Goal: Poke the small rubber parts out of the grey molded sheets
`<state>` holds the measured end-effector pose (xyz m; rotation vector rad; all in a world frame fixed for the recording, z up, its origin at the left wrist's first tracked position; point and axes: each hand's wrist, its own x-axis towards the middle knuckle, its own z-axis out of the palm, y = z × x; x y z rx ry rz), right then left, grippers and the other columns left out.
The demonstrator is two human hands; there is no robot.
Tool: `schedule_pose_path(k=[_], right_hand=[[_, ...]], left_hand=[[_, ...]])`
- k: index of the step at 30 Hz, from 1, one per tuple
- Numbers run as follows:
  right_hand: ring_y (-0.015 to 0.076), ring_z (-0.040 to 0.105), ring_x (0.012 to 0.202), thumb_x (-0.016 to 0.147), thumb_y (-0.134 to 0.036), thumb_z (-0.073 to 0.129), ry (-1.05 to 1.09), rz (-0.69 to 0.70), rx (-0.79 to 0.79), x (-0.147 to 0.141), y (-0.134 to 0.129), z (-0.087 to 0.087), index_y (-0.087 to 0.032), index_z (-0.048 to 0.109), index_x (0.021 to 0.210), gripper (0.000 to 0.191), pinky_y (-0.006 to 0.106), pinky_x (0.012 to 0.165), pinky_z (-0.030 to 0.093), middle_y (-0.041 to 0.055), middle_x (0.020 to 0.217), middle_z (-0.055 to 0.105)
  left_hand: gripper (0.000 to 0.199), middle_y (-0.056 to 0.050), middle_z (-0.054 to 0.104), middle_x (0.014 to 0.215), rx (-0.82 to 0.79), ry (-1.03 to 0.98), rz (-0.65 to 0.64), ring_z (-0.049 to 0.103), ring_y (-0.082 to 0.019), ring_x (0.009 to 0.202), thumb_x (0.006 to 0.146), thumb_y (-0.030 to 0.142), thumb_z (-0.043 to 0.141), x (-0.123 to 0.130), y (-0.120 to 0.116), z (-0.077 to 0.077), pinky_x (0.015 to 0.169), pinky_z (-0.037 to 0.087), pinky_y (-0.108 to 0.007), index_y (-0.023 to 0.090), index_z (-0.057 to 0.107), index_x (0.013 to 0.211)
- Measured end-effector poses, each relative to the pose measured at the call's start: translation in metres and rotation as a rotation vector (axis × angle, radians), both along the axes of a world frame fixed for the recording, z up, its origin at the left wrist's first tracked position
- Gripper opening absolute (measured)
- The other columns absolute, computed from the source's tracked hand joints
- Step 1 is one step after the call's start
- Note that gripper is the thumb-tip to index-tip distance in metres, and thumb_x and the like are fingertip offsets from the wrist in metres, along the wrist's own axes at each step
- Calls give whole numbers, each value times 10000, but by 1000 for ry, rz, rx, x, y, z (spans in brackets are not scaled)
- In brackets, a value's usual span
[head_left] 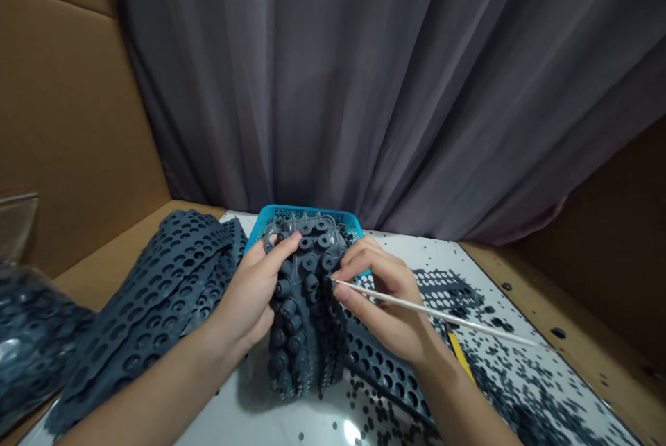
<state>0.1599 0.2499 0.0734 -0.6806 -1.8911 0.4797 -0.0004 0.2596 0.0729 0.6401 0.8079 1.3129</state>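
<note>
My left hand is closed on the left edge of a dark grey rubber sheet studded with round, hollow plugs. The sheet's top bends over near a blue basket, and its lower part hangs toward the white table. In my right hand, a thin white stick is pinched between thumb and fingers. Its tip is at the sheet's right side, close to the plugs; whether it touches one I cannot tell. The stick's other end points right, over the table.
Behind the sheet stands the blue basket. Stacked perforated grey sheets lie left, beside a clear bag of dark parts. Small black bits and a yellow-handled tool lie right on the white table. Cardboard walls and a curtain enclose the space.
</note>
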Motion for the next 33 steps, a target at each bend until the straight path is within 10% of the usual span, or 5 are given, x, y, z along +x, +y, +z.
schedule_pose_path(k=[14, 18, 22, 33], right_hand=[[173, 572, 857, 806, -240, 676, 162, 106, -68, 3, 11, -14, -226, 673, 808, 15, 345, 807, 458, 29, 849, 600], [225, 510, 1119, 802, -295, 685, 253, 115, -208, 5, 17, -18, -235, 670, 791, 63, 387, 928, 428, 59, 1106, 574], [184, 574, 983, 823, -250, 659, 300, 145, -310, 4, 12, -14, -232, 654, 787, 40, 313, 785, 483, 44, 1023, 613], [146, 588, 832, 832, -185, 629, 309, -26, -208, 0, 3, -4, -206, 627, 747, 87, 276, 742, 474, 17, 833, 623]], left_hand=[[343, -114, 736, 804, -339, -193, -337, 711, -234, 720, 913, 280, 405, -6, 7, 0, 693, 558, -329, 82, 670, 1004], [301, -91, 731, 782, -223, -134, -349, 704, -239, 715, 815, 250, 527, -10, 6, 1, 666, 551, -315, 90, 652, 1038], [480, -65, 729, 882, 14, 72, -317, 694, -236, 786, 639, 142, 728, -18, 5, 0, 667, 538, -277, 134, 594, 1100], [560, -77, 631, 1201, 275, 319, -494, 585, -256, 1106, 716, 209, 769, -30, 8, -1, 843, 496, -285, 184, 527, 1221]])
